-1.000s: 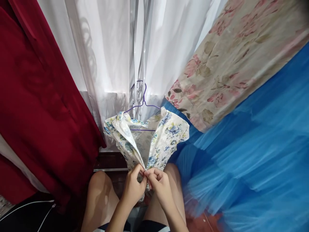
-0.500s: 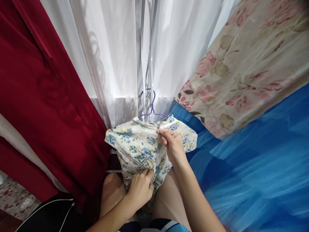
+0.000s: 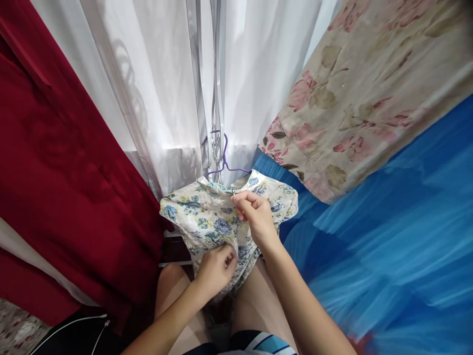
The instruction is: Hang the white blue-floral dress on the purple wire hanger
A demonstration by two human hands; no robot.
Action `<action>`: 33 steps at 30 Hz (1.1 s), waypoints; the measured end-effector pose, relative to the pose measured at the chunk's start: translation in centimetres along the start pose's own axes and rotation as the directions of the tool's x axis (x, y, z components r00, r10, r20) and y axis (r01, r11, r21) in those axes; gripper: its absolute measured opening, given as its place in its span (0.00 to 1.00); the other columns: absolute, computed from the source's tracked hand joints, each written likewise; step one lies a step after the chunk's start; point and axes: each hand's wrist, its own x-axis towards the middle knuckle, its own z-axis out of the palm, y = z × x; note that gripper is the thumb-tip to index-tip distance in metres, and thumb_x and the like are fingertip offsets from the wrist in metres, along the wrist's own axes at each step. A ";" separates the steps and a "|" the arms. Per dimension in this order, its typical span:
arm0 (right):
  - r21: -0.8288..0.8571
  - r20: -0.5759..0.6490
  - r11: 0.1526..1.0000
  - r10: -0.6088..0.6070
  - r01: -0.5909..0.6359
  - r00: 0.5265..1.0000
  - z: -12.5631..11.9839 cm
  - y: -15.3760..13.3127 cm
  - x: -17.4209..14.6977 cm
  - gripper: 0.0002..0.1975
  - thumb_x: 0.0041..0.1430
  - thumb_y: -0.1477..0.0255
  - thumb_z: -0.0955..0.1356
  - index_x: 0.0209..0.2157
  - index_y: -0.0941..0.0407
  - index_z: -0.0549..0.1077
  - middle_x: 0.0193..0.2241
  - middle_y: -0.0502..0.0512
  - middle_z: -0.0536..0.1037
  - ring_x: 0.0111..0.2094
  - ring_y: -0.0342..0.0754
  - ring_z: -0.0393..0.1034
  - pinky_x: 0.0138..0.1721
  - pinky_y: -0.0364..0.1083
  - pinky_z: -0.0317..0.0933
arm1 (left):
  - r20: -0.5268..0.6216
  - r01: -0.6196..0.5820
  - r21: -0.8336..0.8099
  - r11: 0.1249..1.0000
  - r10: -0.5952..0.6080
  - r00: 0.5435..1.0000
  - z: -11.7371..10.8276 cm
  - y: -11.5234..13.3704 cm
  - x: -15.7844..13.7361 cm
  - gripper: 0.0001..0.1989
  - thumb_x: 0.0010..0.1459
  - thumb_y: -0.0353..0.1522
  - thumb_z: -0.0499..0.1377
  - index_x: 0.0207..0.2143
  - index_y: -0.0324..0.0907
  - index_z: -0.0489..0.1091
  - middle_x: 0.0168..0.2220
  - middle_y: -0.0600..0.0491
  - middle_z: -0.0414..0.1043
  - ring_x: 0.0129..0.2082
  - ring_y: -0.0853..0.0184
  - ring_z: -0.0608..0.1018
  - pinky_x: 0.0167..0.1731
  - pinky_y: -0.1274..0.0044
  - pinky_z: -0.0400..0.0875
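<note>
A white blouse (image 3: 207,217) with blue and yellow flowers hangs by its shoulders on a purple hanger (image 3: 224,162), facing me over my knees. My right hand (image 3: 254,212) pinches the blouse at the front of its neckline, where a tiny shiny bit shows at the fingertips, too small to name. Lower down the front, beside the middle seam, my left hand (image 3: 216,268) is closed with curled fingers against the cloth. Whatever it may hold is hidden, and the fingers are slightly blurred. The blouse's lower part drops between my legs.
White curtains (image 3: 155,88) with hanging white straps (image 3: 216,74) stand behind the hanger. A red curtain (image 3: 81,162) fills the left side. On the right are a pink-flowered cloth (image 3: 354,108) and blue fabric (image 3: 388,236). A white cable (image 3: 70,323) crosses a dark object at lower left.
My left hand has moved slightly up the blouse and turned, fingers curled. My right hand still pinches the neckline, now a little further left in view; the right collar edge lies flatter.
</note>
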 end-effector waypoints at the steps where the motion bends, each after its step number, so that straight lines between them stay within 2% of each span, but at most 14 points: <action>1: -0.009 0.003 1.000 -0.003 0.003 1.000 0.0 0.1 -0.2 0.06 0.54 0.69 0.69 0.27 0.57 0.76 0.12 0.43 0.65 0.15 0.39 0.54 0.19 0.41 0.48 | -0.110 -0.026 -0.069 0.997 0.018 0.994 -1.3 0.2 0.6 0.06 0.62 0.28 0.53 0.35 0.43 0.70 0.32 0.52 0.75 0.34 0.66 0.77 0.37 0.77 0.69; 3: -0.029 0.000 0.999 -0.012 0.012 1.000 0.0 0.2 -0.4 0.07 0.55 0.68 0.69 0.27 0.56 0.75 0.12 0.43 0.65 0.15 0.39 0.55 0.19 0.41 0.48 | -0.338 -0.095 -0.133 0.987 0.045 0.940 -4.3 0.9 2.1 0.07 0.65 0.31 0.53 0.41 0.42 0.70 0.32 0.52 0.74 0.34 0.67 0.77 0.39 0.77 0.69; 5: -0.048 0.000 0.999 -0.021 0.021 1.000 0.0 0.2 -0.6 0.07 0.56 0.68 0.69 0.27 0.56 0.74 0.12 0.43 0.65 0.15 0.39 0.55 0.19 0.41 0.49 | -0.489 -0.168 -0.125 0.978 0.087 0.868 -7.2 1.8 3.8 0.13 0.66 0.31 0.53 0.51 0.43 0.68 0.31 0.54 0.73 0.33 0.68 0.77 0.40 0.77 0.69; 7: -0.064 0.004 0.997 -0.033 0.033 0.999 0.0 0.0 -0.7 0.07 0.56 0.69 0.69 0.27 0.56 0.74 0.13 0.43 0.65 0.16 0.39 0.56 0.20 0.41 0.50 | -0.523 -0.230 -0.090 0.969 0.151 0.839 -9.2 2.6 5.4 0.17 0.66 0.31 0.54 0.57 0.44 0.66 0.32 0.54 0.73 0.32 0.69 0.76 0.40 0.77 0.70; 9: -0.075 0.014 0.996 -0.046 0.047 0.999 0.0 -0.3 -0.7 0.06 0.57 0.70 0.68 0.27 0.56 0.73 0.13 0.43 0.65 0.16 0.39 0.56 0.21 0.42 0.50 | -0.515 -0.279 -0.046 0.959 0.216 0.829 -10.1 3.2 6.7 0.14 0.66 0.31 0.54 0.53 0.43 0.70 0.34 0.53 0.75 0.33 0.69 0.76 0.39 0.77 0.70; 13: -0.082 0.009 0.994 -0.075 0.075 0.997 0.6 -0.1 -0.7 0.08 0.60 0.69 0.68 0.28 0.56 0.71 0.14 0.43 0.64 0.16 0.39 0.55 0.21 0.42 0.49 | -0.578 -0.348 0.036 0.937 0.303 0.757 -9.9 3.6 7.9 0.06 0.65 0.30 0.55 0.39 0.40 0.72 0.35 0.51 0.76 0.35 0.68 0.76 0.38 0.77 0.70; 17: -0.107 -0.055 0.988 -0.116 0.109 0.992 1.2 1.5 -0.6 0.10 0.62 0.66 0.67 0.29 0.55 0.67 0.17 0.42 0.61 0.19 0.39 0.51 0.22 0.41 0.46 | -0.638 -0.379 0.114 0.918 0.360 0.681 -10.2 3.6 8.7 0.03 0.63 0.28 0.56 0.37 0.41 0.70 0.34 0.51 0.75 0.37 0.66 0.76 0.40 0.75 0.69; 19: -0.135 -0.059 0.985 -0.113 0.104 0.992 0.9 2.6 -0.3 0.11 0.63 0.66 0.67 0.29 0.55 0.66 0.19 0.43 0.59 0.20 0.39 0.49 0.23 0.42 0.46 | -0.679 -0.371 0.124 0.920 0.352 0.645 -10.9 3.4 9.5 0.03 0.62 0.27 0.57 0.37 0.41 0.70 0.33 0.51 0.75 0.37 0.66 0.76 0.41 0.74 0.69; 22: -0.258 -0.004 0.961 -0.107 0.102 0.994 -0.3 3.5 0.4 0.13 0.64 0.66 0.65 0.26 0.55 0.65 0.19 0.44 0.58 0.22 0.41 0.50 0.24 0.42 0.47 | -0.763 -0.325 0.041 0.945 0.239 0.600 -12.3 2.7 10.3 0.04 0.62 0.28 0.57 0.38 0.42 0.71 0.34 0.51 0.74 0.36 0.65 0.77 0.40 0.74 0.70; 25: -0.399 0.161 0.908 -0.069 0.129 0.985 -1.9 3.7 0.4 0.14 0.65 0.67 0.64 0.25 0.55 0.63 0.21 0.46 0.60 0.24 0.42 0.54 0.27 0.43 0.49 | -0.811 -0.195 -0.163 0.967 -0.019 0.584 -13.2 1.1 9.6 0.05 0.63 0.32 0.57 0.39 0.42 0.72 0.35 0.51 0.75 0.35 0.66 0.78 0.37 0.77 0.71; 27: -0.462 0.280 0.877 0.004 0.132 0.960 -2.7 3.8 -0.3 0.14 0.66 0.68 0.63 0.26 0.55 0.64 0.21 0.47 0.63 0.24 0.43 0.56 0.28 0.43 0.51 | -0.796 -0.092 -0.317 0.944 -0.212 0.568 -13.6 -0.7 8.4 0.08 0.63 0.36 0.57 0.39 0.41 0.72 0.33 0.52 0.75 0.33 0.66 0.77 0.34 0.78 0.71; 30: -0.503 0.367 0.857 0.096 0.111 0.925 -3.1 4.0 -1.6 0.13 0.67 0.67 0.62 0.27 0.55 0.66 0.22 0.47 0.65 0.24 0.43 0.58 0.27 0.43 0.52 | -0.780 -0.011 -0.453 0.891 -0.390 0.490 -14.1 -4.3 6.8 0.11 0.62 0.39 0.58 0.38 0.40 0.72 0.29 0.54 0.73 0.32 0.67 0.76 0.33 0.79 0.70; 33: -0.487 0.373 0.865 0.078 0.124 0.924 -2.3 3.9 -2.5 0.14 0.66 0.67 0.63 0.27 0.56 0.65 0.21 0.47 0.64 0.24 0.43 0.58 0.27 0.43 0.52 | -0.806 -0.044 -0.491 0.870 -0.434 0.402 -14.8 -7.6 6.3 0.12 0.61 0.40 0.58 0.35 0.39 0.72 0.28 0.54 0.70 0.30 0.68 0.74 0.33 0.79 0.68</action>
